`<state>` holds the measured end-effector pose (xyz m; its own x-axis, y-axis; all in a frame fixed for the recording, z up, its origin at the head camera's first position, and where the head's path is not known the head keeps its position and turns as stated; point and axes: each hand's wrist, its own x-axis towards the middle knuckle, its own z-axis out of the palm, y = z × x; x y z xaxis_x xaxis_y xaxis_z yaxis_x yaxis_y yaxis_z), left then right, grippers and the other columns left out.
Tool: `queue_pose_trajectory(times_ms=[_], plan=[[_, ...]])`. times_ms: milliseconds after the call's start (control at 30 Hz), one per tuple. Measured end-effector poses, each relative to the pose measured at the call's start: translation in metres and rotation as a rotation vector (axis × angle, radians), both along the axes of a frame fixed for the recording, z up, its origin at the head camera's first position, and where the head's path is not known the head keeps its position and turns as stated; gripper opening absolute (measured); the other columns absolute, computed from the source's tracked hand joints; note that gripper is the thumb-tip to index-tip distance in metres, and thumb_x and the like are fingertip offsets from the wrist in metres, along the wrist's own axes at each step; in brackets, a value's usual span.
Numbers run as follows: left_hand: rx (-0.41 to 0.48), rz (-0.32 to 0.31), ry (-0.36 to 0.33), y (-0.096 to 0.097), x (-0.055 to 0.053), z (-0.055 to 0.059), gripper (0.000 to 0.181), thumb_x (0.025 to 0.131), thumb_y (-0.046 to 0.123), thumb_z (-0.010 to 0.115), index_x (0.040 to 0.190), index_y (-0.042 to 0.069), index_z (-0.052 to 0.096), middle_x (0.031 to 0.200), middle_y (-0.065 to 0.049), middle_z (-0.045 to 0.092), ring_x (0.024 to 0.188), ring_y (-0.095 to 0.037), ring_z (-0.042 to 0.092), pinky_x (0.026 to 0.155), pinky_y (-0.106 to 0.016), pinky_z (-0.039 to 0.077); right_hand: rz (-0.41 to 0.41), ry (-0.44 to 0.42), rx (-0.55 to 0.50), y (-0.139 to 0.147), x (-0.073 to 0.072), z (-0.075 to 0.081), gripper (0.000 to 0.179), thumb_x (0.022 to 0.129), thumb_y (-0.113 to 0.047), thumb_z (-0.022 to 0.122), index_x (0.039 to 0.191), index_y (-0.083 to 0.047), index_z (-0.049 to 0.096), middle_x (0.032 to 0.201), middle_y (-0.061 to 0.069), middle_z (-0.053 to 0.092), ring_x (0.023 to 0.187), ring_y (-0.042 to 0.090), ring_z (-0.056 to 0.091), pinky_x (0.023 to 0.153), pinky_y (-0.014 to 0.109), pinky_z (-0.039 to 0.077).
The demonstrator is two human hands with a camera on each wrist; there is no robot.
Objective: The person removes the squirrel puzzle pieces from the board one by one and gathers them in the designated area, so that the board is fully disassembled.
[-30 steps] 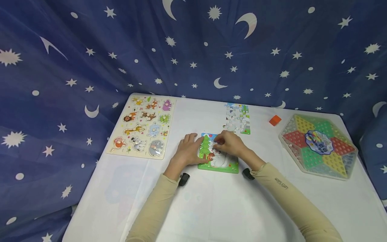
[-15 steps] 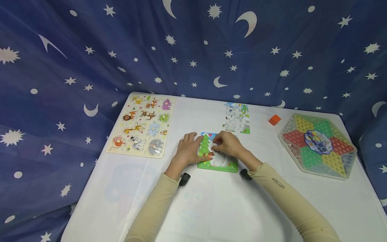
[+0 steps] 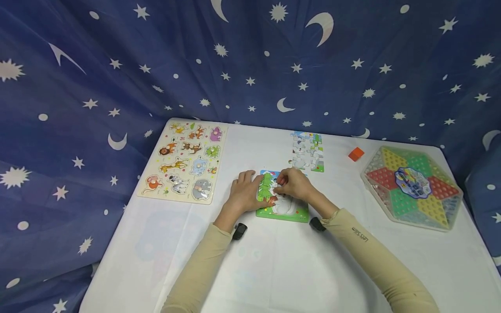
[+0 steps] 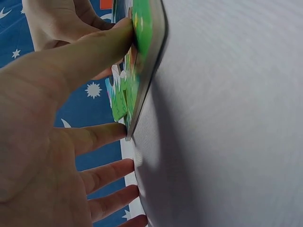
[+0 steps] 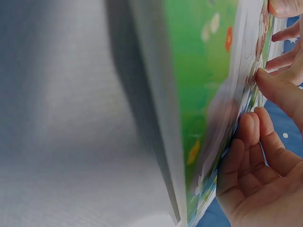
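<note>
Your right hand (image 3: 295, 184) pinches a tilted piece (image 4: 119, 101) above the puzzle board (image 3: 299, 215). Your spread left hand (image 3: 244, 194) touches the board's left edge.

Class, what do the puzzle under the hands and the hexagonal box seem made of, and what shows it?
Puzzle: probably wood or thick card; smooth, slightly glossy printed face, thick greyish edge.

Box: likely plastic, perhaps shiny; its outer parts look see-through.

Here's the green-bordered puzzle board (image 3: 287, 216), flat beneath the right grip (image 3: 295, 184), and there's the tree piece (image 4: 118, 99), tilted up at that grip's fingertips!
</note>
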<state>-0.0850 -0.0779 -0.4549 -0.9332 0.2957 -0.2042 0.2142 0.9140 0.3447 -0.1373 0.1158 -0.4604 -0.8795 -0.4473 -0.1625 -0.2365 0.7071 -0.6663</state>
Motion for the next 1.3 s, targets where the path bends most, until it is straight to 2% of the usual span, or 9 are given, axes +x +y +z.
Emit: queue_pose_trajectory(times_ms=[367,767,1300], plan=[[-0.006,0.003,-0.012,0.000,-0.001,-0.001,0.094,0.078,0.061,0.074,0.151,0.013,0.041,0.152,-0.016,0.031,0.139,-0.032,0.025,0.106,-0.048,0.031,0.045,0.078,0.008,0.001,0.000,0.002,0.017,0.080,-0.015,0.082,0.083,-0.007,0.067,0.075,0.001,0.061,0.067,0.014,0.055,0.063,0.031,0.045],[0.005,0.001,-0.019,0.000,0.000,0.000,0.095,0.077,0.059,0.077,0.151,0.012,0.040,0.151,-0.017,0.031,0.139,-0.032,0.025,0.107,-0.048,0.030,0.045,0.100,-0.014,0.007,-0.005,0.007,0.015,0.079,-0.014,0.082,0.086,-0.006,0.071,0.077,0.001,0.064,0.069,0.015,0.058,0.066,0.031,0.047],[-0.013,0.001,-0.017,0.000,-0.002,0.000,0.096,0.076,0.061,0.076,0.151,0.012,0.041,0.151,-0.017,0.032,0.139,-0.033,0.026,0.107,-0.049,0.030,0.006,0.135,-0.091,0.021,-0.026,0.007,0.013,0.078,-0.009,0.083,0.086,-0.003,0.073,0.076,0.004,0.067,0.068,0.018,0.061,0.064,0.032,0.049]])
